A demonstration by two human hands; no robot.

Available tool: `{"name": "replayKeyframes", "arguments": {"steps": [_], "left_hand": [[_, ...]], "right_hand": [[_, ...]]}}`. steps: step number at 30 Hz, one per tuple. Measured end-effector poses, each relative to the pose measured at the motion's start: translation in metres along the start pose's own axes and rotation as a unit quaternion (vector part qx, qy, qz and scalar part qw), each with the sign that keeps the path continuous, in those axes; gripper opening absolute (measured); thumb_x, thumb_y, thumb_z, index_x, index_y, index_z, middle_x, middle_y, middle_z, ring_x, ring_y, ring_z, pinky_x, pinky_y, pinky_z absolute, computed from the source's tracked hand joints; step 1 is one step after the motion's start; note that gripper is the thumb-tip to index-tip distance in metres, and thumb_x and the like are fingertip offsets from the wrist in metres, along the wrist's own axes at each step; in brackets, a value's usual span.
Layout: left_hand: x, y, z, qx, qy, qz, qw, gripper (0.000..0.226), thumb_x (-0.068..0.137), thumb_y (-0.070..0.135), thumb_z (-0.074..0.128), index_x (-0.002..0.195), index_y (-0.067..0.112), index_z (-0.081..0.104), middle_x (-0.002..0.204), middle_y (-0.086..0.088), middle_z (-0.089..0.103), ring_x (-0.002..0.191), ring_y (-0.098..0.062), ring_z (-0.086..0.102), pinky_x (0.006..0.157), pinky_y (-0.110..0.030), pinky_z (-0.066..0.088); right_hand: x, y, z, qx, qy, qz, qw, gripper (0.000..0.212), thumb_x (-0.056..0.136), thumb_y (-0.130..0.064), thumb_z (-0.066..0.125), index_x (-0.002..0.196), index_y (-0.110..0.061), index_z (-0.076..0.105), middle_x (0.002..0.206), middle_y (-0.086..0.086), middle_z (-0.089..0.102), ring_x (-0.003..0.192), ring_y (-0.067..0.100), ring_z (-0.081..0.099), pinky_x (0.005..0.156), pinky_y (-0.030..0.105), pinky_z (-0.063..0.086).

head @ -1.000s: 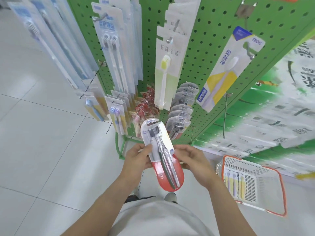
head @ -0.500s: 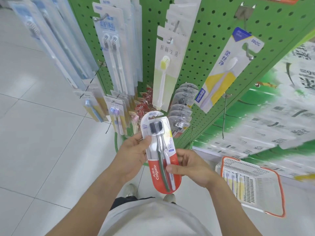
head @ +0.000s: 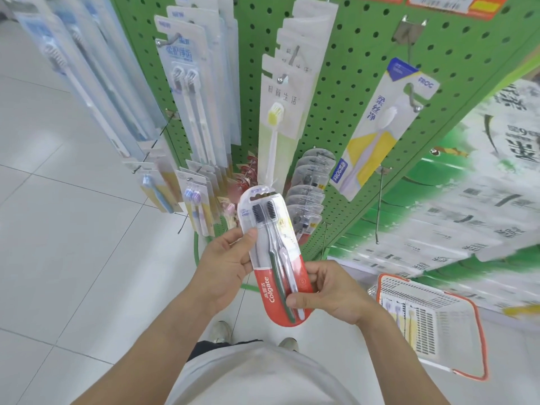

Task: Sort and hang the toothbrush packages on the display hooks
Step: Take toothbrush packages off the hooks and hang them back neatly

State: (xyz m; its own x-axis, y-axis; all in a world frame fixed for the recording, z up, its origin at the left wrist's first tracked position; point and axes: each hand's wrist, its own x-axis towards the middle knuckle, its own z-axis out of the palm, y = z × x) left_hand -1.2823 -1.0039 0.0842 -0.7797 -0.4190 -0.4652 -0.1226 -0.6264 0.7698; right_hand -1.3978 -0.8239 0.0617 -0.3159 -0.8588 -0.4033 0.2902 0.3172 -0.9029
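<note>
I hold a red and clear Colgate twin toothbrush package (head: 270, 290) upright in front of my waist. My left hand (head: 226, 263) grips its left edge with the thumb across the clear front. My right hand (head: 328, 290) pinches its lower right edge over the red part. Just behind its top, a row of matching clear packages (head: 308, 197) hangs low on the green pegboard (head: 350, 68). Bare hooks (head: 379, 206) stick out to the right of that row.
Other toothbrush packs hang on the board: a white one with a yellow brush (head: 277, 121), a FROG pack (head: 377, 127) and blue-white packs (head: 190, 92) at left. An orange-rimmed basket (head: 479, 340) with several packs stands on the tiled floor at right.
The package has turned from lying tilted to upright with its front facing me and has risen slightly toward the board. My right hand has shifted to its lower right edge.
</note>
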Motion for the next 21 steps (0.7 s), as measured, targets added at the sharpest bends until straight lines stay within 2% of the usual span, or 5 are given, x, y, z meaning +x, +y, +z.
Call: {"name": "replayKeyframes", "arguments": {"steps": [4, 10, 14, 17, 21], "left_hand": [[-0.003, -0.005, 0.0, 0.051, 0.002, -0.01, 0.999, 0.029, 0.093, 0.021, 0.06, 0.117, 0.006, 0.068, 0.11, -0.015, 0.076, 0.099, -0.034, 0.074, 0.074, -0.035, 0.063], [-0.004, -0.005, 0.0, 0.075, 0.032, -0.003, 0.997, 0.027, 0.095, 0.021, 0.061, 0.114, 0.006, 0.069, 0.106, -0.013, 0.077, 0.095, -0.032, 0.075, 0.076, -0.036, 0.063], [-0.009, -0.008, 0.003, 0.148, -0.019, -0.021, 0.989, 0.023, 0.096, 0.014, 0.063, 0.115, 0.004, 0.07, 0.101, -0.016, 0.077, 0.09, -0.031, 0.076, 0.071, -0.03, 0.061], [-0.013, -0.01, 0.004, 0.151, -0.005, -0.015, 0.988, 0.021, 0.095, 0.013, 0.063, 0.113, 0.005, 0.071, 0.098, -0.016, 0.077, 0.089, -0.031, 0.076, 0.07, -0.03, 0.061], [-0.015, -0.01, 0.001, 0.159, 0.007, -0.015, 0.987, 0.02, 0.096, 0.013, 0.063, 0.112, 0.005, 0.072, 0.098, -0.015, 0.078, 0.09, -0.03, 0.076, 0.072, -0.03, 0.062]], "right_hand": [[-0.003, -0.001, -0.002, -0.002, 0.005, 0.002, 1.0, 0.045, 0.074, -0.014, 0.085, 0.116, -0.005, 0.073, 0.112, 0.018, 0.074, 0.101, 0.031, 0.072, 0.091, 0.044, 0.058], [-0.005, 0.001, 0.002, 0.014, 0.043, 0.006, 0.999, 0.029, 0.067, -0.007, 0.086, 0.094, -0.016, 0.079, 0.096, 0.013, 0.078, 0.082, 0.02, 0.074, 0.066, 0.029, 0.058], [-0.003, 0.003, 0.003, 0.032, 0.068, -0.014, 0.997, 0.032, 0.064, -0.007, 0.087, 0.094, -0.013, 0.077, 0.097, 0.017, 0.077, 0.082, 0.022, 0.074, 0.07, 0.031, 0.059], [-0.003, 0.002, 0.002, 0.034, 0.064, -0.016, 0.997, 0.037, 0.064, -0.01, 0.088, 0.098, -0.007, 0.075, 0.1, 0.019, 0.076, 0.084, 0.024, 0.074, 0.072, 0.032, 0.06], [-0.003, 0.001, 0.001, 0.027, 0.057, -0.024, 0.998, 0.035, 0.064, -0.011, 0.088, 0.097, -0.009, 0.075, 0.101, 0.018, 0.076, 0.085, 0.024, 0.073, 0.07, 0.034, 0.059]]}}
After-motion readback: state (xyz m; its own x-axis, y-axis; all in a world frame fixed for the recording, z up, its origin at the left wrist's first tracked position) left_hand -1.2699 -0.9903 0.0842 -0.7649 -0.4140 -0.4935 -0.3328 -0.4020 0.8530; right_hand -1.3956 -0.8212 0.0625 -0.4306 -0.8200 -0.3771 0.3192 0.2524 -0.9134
